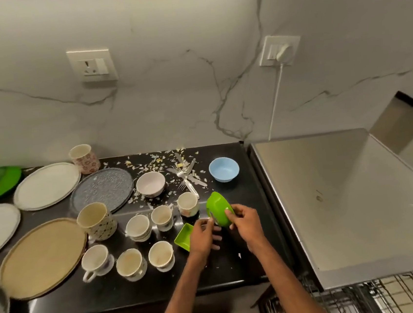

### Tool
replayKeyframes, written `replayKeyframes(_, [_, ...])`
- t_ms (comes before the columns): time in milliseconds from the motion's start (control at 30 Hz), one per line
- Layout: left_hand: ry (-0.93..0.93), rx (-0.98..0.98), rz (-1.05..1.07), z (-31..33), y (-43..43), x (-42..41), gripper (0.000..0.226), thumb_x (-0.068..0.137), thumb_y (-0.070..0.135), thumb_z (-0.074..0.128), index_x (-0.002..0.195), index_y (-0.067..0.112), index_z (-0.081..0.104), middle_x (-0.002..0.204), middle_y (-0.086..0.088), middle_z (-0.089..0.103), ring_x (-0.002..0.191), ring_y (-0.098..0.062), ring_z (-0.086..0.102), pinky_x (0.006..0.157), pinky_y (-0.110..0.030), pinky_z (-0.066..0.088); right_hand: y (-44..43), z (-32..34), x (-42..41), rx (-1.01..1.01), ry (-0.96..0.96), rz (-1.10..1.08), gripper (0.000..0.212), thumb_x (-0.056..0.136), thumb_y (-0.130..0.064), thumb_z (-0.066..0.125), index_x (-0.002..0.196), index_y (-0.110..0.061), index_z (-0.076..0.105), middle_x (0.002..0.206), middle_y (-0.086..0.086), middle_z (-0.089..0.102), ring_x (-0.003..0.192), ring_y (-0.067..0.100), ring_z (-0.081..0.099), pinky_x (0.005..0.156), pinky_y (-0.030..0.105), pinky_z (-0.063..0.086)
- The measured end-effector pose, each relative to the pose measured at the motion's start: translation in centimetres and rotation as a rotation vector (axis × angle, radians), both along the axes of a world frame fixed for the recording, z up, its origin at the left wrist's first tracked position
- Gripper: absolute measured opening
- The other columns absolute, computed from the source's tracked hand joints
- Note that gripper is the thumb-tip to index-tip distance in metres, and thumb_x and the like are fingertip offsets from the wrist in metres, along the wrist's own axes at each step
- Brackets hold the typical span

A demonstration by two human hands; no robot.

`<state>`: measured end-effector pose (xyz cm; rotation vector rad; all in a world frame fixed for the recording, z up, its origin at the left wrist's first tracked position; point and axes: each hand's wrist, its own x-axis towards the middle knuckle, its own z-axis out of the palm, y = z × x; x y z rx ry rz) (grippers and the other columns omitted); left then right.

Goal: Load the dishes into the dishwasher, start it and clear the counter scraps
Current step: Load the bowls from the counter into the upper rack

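A small green bowl [216, 207] is tilted on its side just above the black counter [237, 262]. My right hand [245, 222] grips its right rim, and my left hand [203, 235] pinches its lower left edge. A green square dish [182, 236] lies under my left hand. Several used cups [138, 226] stand to the left. Forks and knives [186, 175] lie among food scraps [150, 163] near the wall. A blue bowl [224, 169] and a white bowl [150, 184] sit further back. The dishwasher's wire rack [368, 297] shows at the bottom right.
Plates [46, 186] in white, grey, tan and green cover the counter's left side, with a tall mug [96, 221] and a floral cup [84, 159]. The dishwasher's steel top [344, 192] adjoins the counter on the right. A white cable [275, 103] hangs from a wall socket.
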<state>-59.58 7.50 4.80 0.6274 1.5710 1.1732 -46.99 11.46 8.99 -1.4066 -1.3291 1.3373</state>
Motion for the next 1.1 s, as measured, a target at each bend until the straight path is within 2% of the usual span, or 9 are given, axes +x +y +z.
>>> replayKeyframes(200, [-0.511, 0.072, -0.079, 1.9, -0.8, 0.2, 0.037, 0.099, 0.027, 0.058, 0.127, 0.002, 0.055, 0.12, -0.021, 0.067, 0.101, -0.03, 0.067, 0.081, -0.042, 0.059, -2.8, 0.6, 1.8, -0.423, 0.795, -0.326, 0.012, 0.099, -0.008, 0.054, 0.088, -0.012, 0.059, 0.048, -0.005, 0.05, 0.036, 0.001, 0.045, 0.045, 0.017, 0.051])
replayKeyframes(300, [-0.666, 0.162, -0.115, 2.6, -1.7, 0.2, 0.051, 0.093, 0.013, 0.065, 0.135, -0.008, 0.047, 0.128, -0.027, 0.062, 0.105, -0.033, 0.067, 0.087, -0.041, 0.058, -4.7, 0.5, 2.0, -0.486, 0.97, -0.452, 0.015, 0.1, -0.013, 0.051, 0.087, -0.012, 0.058, 0.047, -0.005, 0.054, 0.034, 0.001, 0.048, 0.042, 0.019, 0.052])
replayKeyframes(400, [-0.699, 0.208, -0.132, 3.7, -2.5, 0.9, 0.037, 0.097, 0.008, 0.057, 0.131, -0.005, 0.051, 0.116, -0.019, 0.068, 0.097, -0.025, 0.07, 0.08, -0.033, 0.06, -6.1, -0.1, 2.0, -0.502, 0.939, -0.452, 0.016, 0.097, -0.025, 0.057, 0.091, -0.011, 0.062, 0.052, -0.003, 0.058, 0.038, 0.002, 0.052, 0.044, 0.021, 0.054])
replayKeyframes(500, [-0.701, 0.224, -0.088, 4.7, -2.9, 1.0, 0.043, 0.094, 0.021, 0.059, 0.129, -0.003, 0.055, 0.114, -0.016, 0.07, 0.095, -0.02, 0.07, 0.076, -0.028, 0.06, -7.8, -0.5, 2.3, -0.47, 0.874, -0.387, 0.023, 0.079, -0.028, 0.073, 0.093, -0.012, 0.064, 0.06, -0.001, 0.063, 0.048, 0.004, 0.06, 0.049, 0.023, 0.056])
replayKeyframes(633, [-0.66, 0.209, -0.066, 5.5, -3.5, 0.1, 0.041, 0.088, 0.03, 0.063, 0.119, 0.004, 0.065, 0.107, -0.011, 0.074, 0.092, -0.018, 0.072, 0.069, -0.028, 0.059, -9.4, -0.1, 2.8, -0.378, 0.89, -0.211, 0.074, 0.041, -0.034, 0.101, 0.104, -0.016, 0.066, 0.081, 0.002, 0.067, 0.062, 0.008, 0.063, 0.059, 0.026, 0.059])
replayKeyframes(800, [-0.646, 0.212, -0.127, 6.5, -4.7, -0.5, 0.04, 0.087, 0.033, 0.064, 0.114, 0.004, 0.067, 0.108, -0.017, 0.074, 0.096, -0.026, 0.072, 0.077, -0.038, 0.061, -10.3, 1.4, 1.8, -0.331, 0.691, -0.111, 0.097, 0.04, -0.054, 0.096, 0.123, -0.018, 0.06, 0.096, 0.0, 0.07, 0.07, 0.008, 0.064, 0.064, 0.026, 0.057])
replayKeyframes(900, [-0.609, 0.16, -0.124, 6.6, -5.1, -1.0, 0.055, 0.083, 0.043, 0.067, 0.119, 0.001, 0.066, 0.114, -0.022, 0.071, 0.104, -0.033, 0.07, 0.088, -0.042, 0.058, -11.0, 1.9, 0.5, -0.389, 0.595, -0.052, 0.086, 0.042, -0.048, 0.097, 0.115, -0.016, 0.064, 0.09, 0.001, 0.07, 0.069, 0.011, 0.061, 0.066, 0.028, 0.059])
replayKeyframes(967, [-0.601, 0.142, -0.095, 6.6, -5.4, -1.1, 0.06, 0.082, 0.047, 0.066, 0.12, 0.0, 0.066, 0.113, -0.022, 0.071, 0.101, -0.033, 0.07, 0.084, -0.041, 0.059, -11.3, 1.9, -0.4, -0.442, 0.627, -0.067, 0.06, 0.061, -0.031, 0.09, 0.111, -0.012, 0.064, 0.089, 0.004, 0.068, 0.067, 0.012, 0.057, 0.069, 0.032, 0.061])
replayKeyframes(1100, [-0.591, 0.215, -0.109, 6.4, -6.1, -1.5, 0.05, 0.082, 0.028, 0.069, 0.124, 0.0, 0.062, 0.113, -0.019, 0.072, 0.1, -0.03, 0.07, 0.08, -0.038, 0.06, -11.5, 1.7, -1.7, -0.509, 0.805, -0.161, 0.035, 0.088, -0.019, 0.066, 0.119, -0.002, 0.063, 0.089, 0.012, 0.07, 0.071, 0.019, 0.065, 0.079, 0.043, 0.061])
